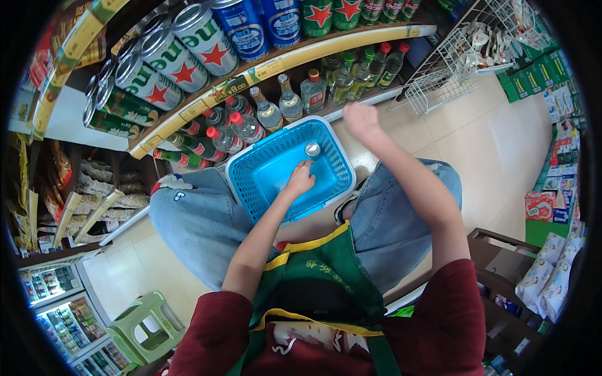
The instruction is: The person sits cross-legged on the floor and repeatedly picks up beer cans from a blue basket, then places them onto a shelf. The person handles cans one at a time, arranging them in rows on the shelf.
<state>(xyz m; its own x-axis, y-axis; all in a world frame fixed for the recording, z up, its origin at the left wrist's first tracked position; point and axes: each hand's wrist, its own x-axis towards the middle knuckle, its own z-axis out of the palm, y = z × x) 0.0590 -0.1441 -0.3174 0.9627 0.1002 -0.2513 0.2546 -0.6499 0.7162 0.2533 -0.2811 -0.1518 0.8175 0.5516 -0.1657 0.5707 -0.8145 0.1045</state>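
A blue plastic basket (235, 176) with a pale rim stands on the floor between my knees, against the lower shelf. Inside it, near the far right corner, is one small round item with a silvery top (312, 149). My left hand (301, 178) reaches into the basket just below that item, fingers partly bent, and I see nothing held in it. My right hand (361, 120) is raised beyond the basket's right corner, near the glass bottles (361, 73) on the lower shelf. Its fingers are curled; whether it holds anything is hidden.
Beer cans (162, 61) crowd the upper shelf, whose yellow price strip (282, 58) juts out above the basket. Red-capped bottles (235, 127) stand close to its left side. Wire racks (435, 89) are at the upper right, a green plastic stool (146, 329) at the lower left.
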